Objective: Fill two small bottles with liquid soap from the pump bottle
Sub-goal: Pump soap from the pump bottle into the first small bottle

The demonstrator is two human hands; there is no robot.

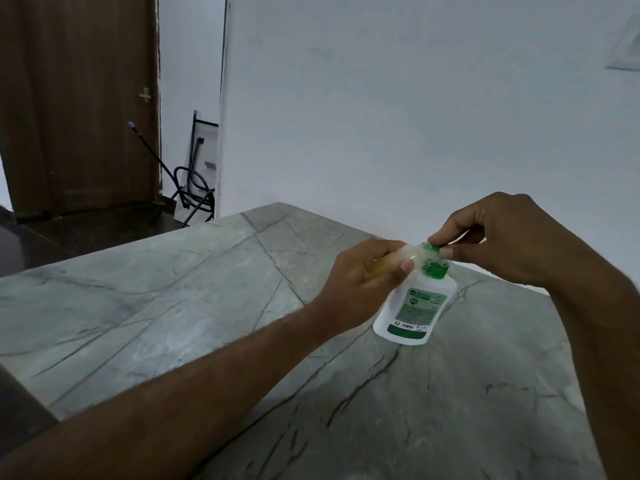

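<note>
Label on the white pump bottle (414, 306) is too blurry to read. My left hand (360, 275) grips a small clear bottle (405, 256), my right hand (498, 237) pinches the green pump (434, 245). Grey marble table (173, 306), white wall (381, 98).

A plain domestic interior is shown, most likely a room in a home. A grey stone-patterned table top (173, 306) with dark veining is set against a bare white-painted wall (398, 116). To the left, a brown wooden door (79, 98) fitted with a small metal latch (145, 95) is seen above a dark floor (86, 230). In the corner beside the door, a folded black metal frame (204, 161) is leaned against the wall. A white switch plate (627, 46) is mounted at the far right edge.
</note>
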